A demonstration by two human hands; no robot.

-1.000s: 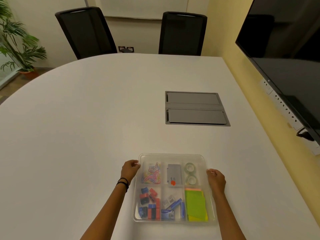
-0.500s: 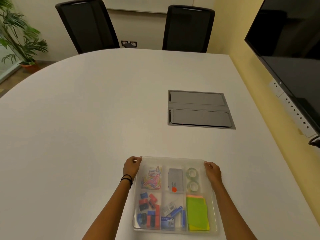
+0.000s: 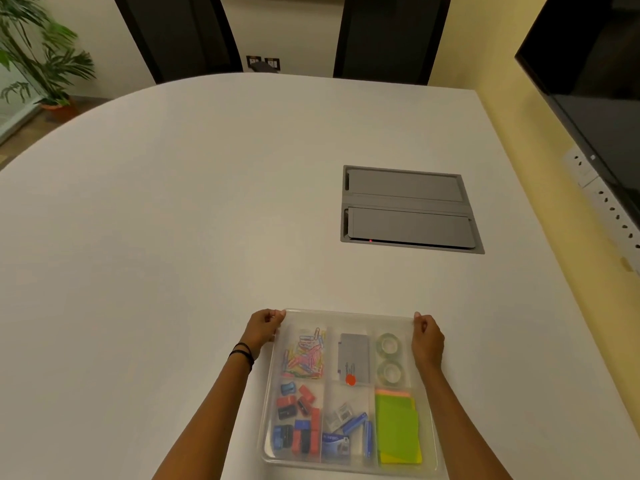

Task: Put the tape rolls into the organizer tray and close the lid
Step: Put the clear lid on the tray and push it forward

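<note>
I see the organizer tray (image 3: 349, 460) lying flat at the near edge of the white worktop (image 3: 173, 237), straight in front of me, its longer side running away from me towards the far chairs. A clear lid (image 3: 349, 315) sits over it, and the contents show through. My left hand (image 3: 263, 327) is curled over the far left corner of the lid, fingers bent around its edge; my right hand (image 3: 427, 337) grips the far right corner the same way. Whether the lid is pressed fully home I cannot tell.

The two tape rolls (image 3: 389, 358) lie flat in the far right compartment, one behind the other in a line along the tray's long axis, holes facing up. To their left is a grey box (image 3: 354, 356) with a red dot, then coloured paper clips (image 3: 306, 355) in the far left compartment. Nearer me are red, blue and black sharpeners (image 3: 296, 420), blue staple boxes (image 3: 346, 434) and green sticky notes (image 3: 398, 431).

Further out on the worktop, to the right, a grey cable hatch (image 3: 408, 209) is set flush in the surface. Two black chairs (image 3: 391, 36) stand at the far rim, a potted plant (image 3: 41, 60) at the left, and a dark screen (image 3: 595, 71) hangs on the yellow wall at the right.
</note>
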